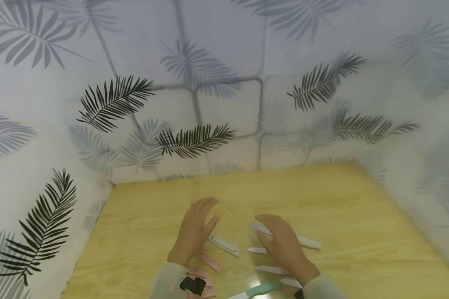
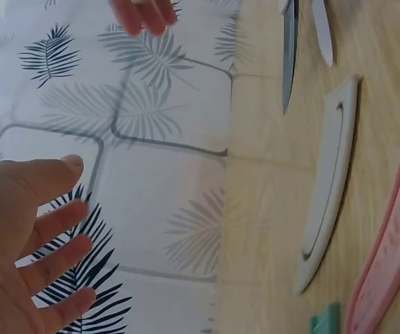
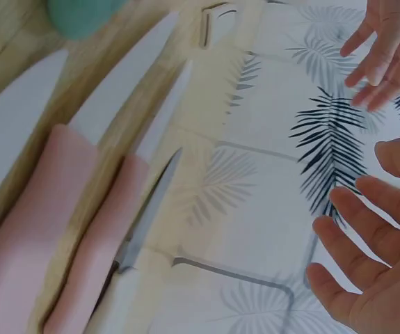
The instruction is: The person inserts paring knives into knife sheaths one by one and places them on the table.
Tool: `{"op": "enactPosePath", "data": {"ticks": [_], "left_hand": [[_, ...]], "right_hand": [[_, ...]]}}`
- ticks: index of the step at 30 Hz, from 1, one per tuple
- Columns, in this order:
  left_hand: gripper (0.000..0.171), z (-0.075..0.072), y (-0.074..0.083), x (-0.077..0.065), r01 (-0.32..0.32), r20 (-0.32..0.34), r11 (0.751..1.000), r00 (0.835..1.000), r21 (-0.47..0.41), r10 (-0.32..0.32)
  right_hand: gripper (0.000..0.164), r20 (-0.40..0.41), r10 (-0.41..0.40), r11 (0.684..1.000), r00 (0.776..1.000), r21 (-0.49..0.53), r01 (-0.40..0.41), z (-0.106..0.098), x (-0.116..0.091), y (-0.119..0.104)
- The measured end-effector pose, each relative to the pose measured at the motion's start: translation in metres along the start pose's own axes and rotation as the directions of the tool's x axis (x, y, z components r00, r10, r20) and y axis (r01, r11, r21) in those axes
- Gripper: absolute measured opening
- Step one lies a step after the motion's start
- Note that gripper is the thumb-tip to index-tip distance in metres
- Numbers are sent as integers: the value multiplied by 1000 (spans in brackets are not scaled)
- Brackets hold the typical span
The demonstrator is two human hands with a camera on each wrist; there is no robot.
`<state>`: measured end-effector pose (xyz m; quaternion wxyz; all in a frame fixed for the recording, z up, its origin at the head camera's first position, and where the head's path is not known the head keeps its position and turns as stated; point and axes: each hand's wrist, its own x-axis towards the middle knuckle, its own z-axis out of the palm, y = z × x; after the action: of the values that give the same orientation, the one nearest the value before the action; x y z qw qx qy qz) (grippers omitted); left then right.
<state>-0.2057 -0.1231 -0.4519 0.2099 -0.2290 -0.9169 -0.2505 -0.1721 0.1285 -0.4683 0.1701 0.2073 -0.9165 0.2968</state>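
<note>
My left hand hovers over the table's left half, fingers loosely bent and holding nothing. A white knife sheath lies just below and to its right, with a pink sheath beside it. Opposite, my right hand is raised above a row of knives, its fingers spread and empty in the right wrist view. A white-handled knife lies partly hidden behind that hand. Nearer are pink-handled knives with pale blades. At the front lies a knife with a green handle.
More pink sheaths overlap by my left wrist. A small green piece shows at the left wrist view's lower edge. Leaf-patterned sheeting encloses the back and sides of the wood-grain table.
</note>
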Motion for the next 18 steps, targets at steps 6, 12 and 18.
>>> {"op": "enactPosePath", "data": {"ticks": [6, 12, 18], "left_hand": [[28, -13, -11, -2, 13, 69, 1000, 998, 7, -13], [32, -21, -39, -23, 92, 274, 991, 955, 98, -116], [38, -19, -57, -46, 156, 431, 984, 885, 85, -177]], "right_hand": [[26, -74, -94, 994, 993, -61, 90, -16, -18, -4], [28, -135, -118, 993, 984, -22, 116, -24, -44, -10], [26, -166, -250, 968, 954, -34, 248, -19, -70, -2]]}}
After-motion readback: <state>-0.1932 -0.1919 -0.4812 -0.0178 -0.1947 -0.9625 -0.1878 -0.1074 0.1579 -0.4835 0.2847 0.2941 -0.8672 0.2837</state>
